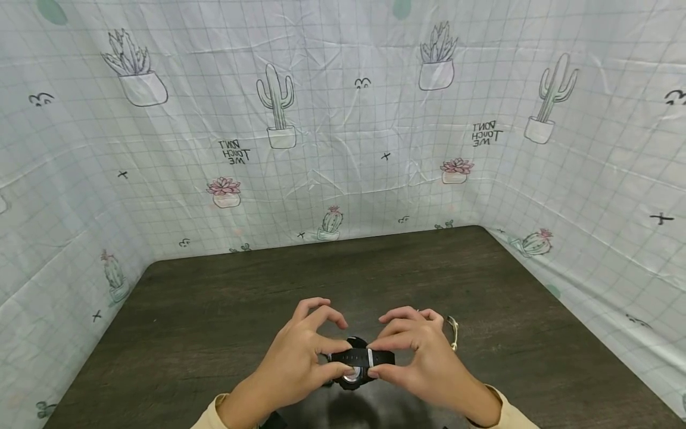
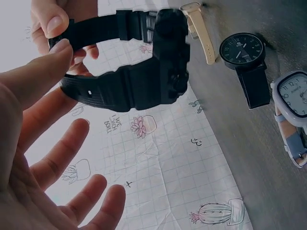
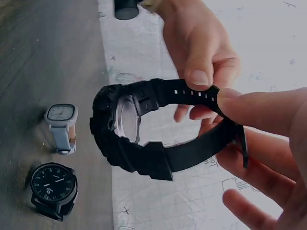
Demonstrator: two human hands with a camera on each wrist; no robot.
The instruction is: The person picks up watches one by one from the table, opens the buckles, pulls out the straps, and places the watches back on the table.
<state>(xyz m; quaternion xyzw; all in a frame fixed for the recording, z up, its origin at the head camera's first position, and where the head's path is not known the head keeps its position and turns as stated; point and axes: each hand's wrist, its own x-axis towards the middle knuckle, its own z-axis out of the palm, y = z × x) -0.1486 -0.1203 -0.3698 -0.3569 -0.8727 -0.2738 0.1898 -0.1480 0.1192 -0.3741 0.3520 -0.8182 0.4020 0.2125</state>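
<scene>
Both hands hold a black chunky wristwatch (image 1: 351, 358) above the table, its strap bent round into a loop with the case hanging below. My left hand (image 1: 297, 351) pinches the strap between thumb and forefinger from the left, the other fingers spread. From the right, my right hand (image 1: 420, 351) pinches the strap close to a pale band across it. In the right wrist view the punched holes of the strap (image 3: 196, 96) show between the two thumbs, and the shiny case back (image 3: 127, 120) faces the inside of the loop. The fingertips partly hide the strap's ends.
On the dark wood table (image 1: 241, 292) lie a beige-strapped watch (image 2: 204, 36), a round black-dial watch (image 2: 243, 50) and a white square watch (image 2: 292, 96). A cactus-print cloth (image 1: 321, 119) hangs along the back and sides of the table.
</scene>
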